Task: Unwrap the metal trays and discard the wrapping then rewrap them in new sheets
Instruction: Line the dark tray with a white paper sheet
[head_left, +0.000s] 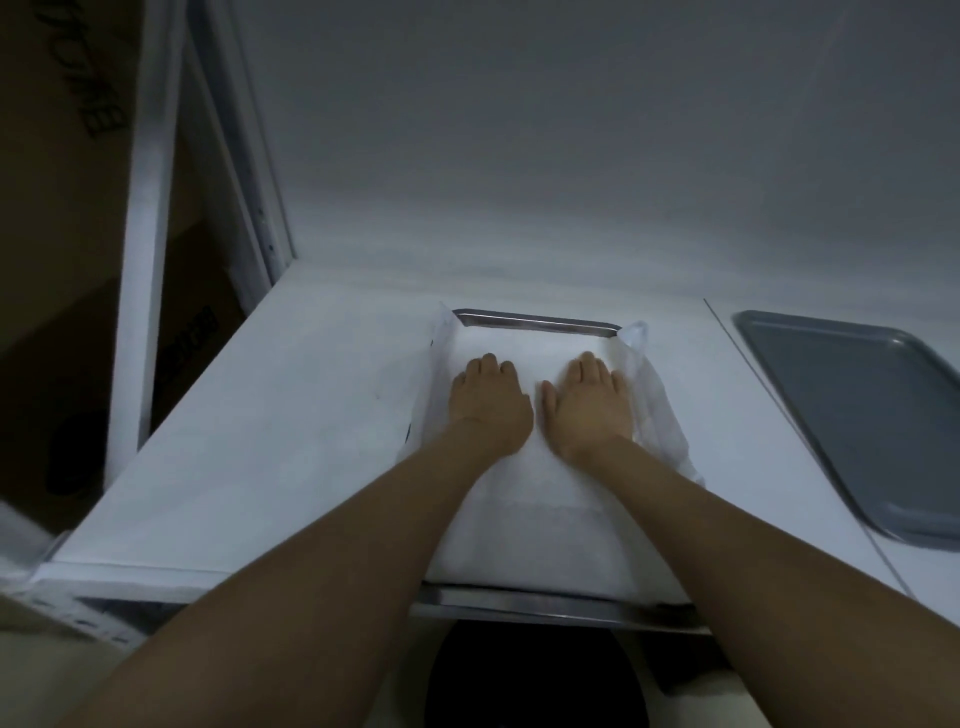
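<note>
A metal tray (535, 321) lies on the white table in front of me, its far rim and near rim bare. A white sheet (535, 525) covers its inside and rises along both long sides. My left hand (491, 405) and my right hand (589, 402) lie flat side by side on the sheet, fingers straight, pressing it down near the tray's far half. The sheet's right edge is crumpled and stands up beside my right hand.
A second, bare grey tray (857, 415) lies on the table at the right. Cardboard boxes (67, 260) and a white metal rack post (148, 260) stand at the left. A dark round bin (535, 680) sits below the table's front edge.
</note>
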